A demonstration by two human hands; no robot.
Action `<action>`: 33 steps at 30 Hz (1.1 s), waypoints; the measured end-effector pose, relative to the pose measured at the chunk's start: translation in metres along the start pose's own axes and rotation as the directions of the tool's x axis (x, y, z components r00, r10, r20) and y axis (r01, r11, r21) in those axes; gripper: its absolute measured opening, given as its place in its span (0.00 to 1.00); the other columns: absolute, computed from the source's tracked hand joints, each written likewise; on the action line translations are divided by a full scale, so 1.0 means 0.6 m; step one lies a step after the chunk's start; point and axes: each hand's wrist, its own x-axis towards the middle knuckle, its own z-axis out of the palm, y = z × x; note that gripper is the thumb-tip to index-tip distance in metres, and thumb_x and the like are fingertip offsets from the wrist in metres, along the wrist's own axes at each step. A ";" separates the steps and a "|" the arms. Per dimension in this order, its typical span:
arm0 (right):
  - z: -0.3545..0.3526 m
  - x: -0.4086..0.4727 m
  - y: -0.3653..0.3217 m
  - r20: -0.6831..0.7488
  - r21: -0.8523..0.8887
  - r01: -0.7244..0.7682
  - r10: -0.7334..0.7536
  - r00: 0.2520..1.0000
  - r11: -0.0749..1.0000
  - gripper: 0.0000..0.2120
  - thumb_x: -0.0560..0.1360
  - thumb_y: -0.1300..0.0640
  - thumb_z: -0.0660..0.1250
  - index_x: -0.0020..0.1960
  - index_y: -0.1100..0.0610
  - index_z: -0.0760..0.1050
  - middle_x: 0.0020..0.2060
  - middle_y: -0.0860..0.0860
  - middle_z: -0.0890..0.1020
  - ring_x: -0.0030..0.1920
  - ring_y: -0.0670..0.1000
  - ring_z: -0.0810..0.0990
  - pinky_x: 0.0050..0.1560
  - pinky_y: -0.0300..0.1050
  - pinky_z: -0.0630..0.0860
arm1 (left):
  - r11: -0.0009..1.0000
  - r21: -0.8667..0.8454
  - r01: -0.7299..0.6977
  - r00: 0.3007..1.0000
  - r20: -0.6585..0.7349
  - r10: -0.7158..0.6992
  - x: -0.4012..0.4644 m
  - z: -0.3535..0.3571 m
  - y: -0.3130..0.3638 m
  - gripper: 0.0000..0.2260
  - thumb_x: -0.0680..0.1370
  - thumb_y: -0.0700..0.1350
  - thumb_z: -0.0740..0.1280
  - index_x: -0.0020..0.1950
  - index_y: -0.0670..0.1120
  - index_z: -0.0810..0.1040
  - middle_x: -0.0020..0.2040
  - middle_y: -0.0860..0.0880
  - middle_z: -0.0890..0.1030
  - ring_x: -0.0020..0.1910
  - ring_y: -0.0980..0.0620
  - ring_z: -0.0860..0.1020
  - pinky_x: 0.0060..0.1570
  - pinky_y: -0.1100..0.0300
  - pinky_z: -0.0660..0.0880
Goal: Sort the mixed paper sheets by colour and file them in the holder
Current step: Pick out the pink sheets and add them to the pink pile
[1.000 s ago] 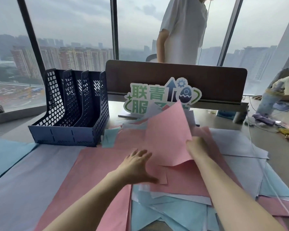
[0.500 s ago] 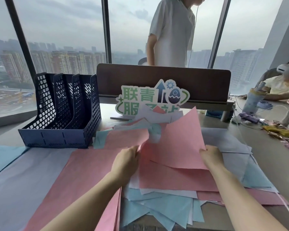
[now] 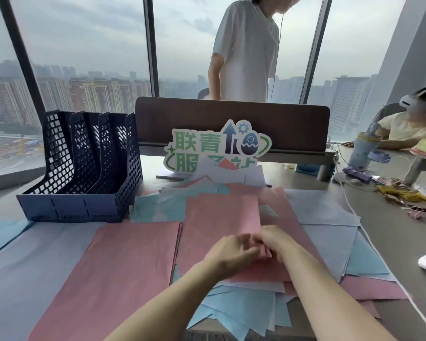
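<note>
Pink sheet [image 3: 221, 217]: uppermost at centre of frame, near edge raised off the pile where the two hands meet, far edge reaching toward the sign area.

Mixed pile [image 3: 330, 232]: pink, light blue and pale lavender sheets, overlapped at odd angles, spread across centre and right of frame; blue corners stick out at bottom centre.

Pink stack [image 3: 123, 274]: squared, flat, lower left of centre, just beside the pile.

Lavender sheets [image 3: 35, 262]: flat, at left of the pink stack.

Blue sheets [image 3: 0, 232]: flat, far left edge.

Holder [image 3: 84, 168]: dark blue mesh plastic, upright dividers, several slots, upper left of frame behind the sorted sheets; no paper seen in the slots.
</note>
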 end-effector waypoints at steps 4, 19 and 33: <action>-0.019 0.003 0.004 -0.151 -0.050 0.226 -0.231 0.961 0.973 0.12 0.71 0.68 0.64 0.40 0.56 0.84 0.36 0.51 0.84 0.36 0.52 0.78 0.38 0.42 0.70 | 0.980 -0.138 0.141 0.923 -0.339 -0.180 0.017 -0.057 -0.032 0.30 0.75 0.58 0.65 0.71 0.41 0.72 0.70 0.43 0.74 0.68 0.45 0.72 0.68 0.56 0.67; -0.063 0.063 -0.037 0.044 -0.764 0.195 -0.251 0.967 0.615 0.30 0.72 0.46 0.71 0.72 0.52 0.70 0.70 0.52 0.72 0.68 0.55 0.72 0.63 0.43 0.70 | 0.584 -0.787 0.197 0.707 -0.299 -0.641 -0.026 -0.139 -0.174 0.05 0.68 0.34 0.70 0.43 0.41 0.80 0.36 0.40 0.82 0.34 0.45 0.77 0.41 0.47 0.80; -0.047 0.124 -0.080 0.109 -0.901 0.134 -0.084 0.991 0.413 0.24 0.58 0.32 0.73 0.43 0.48 0.76 0.53 0.51 0.80 0.54 0.54 0.78 0.56 0.46 0.75 | 0.478 -0.855 0.199 0.708 -0.212 -0.674 -0.026 -0.142 -0.204 0.06 0.73 0.34 0.71 0.47 0.42 0.79 0.40 0.40 0.83 0.34 0.44 0.79 0.42 0.50 0.81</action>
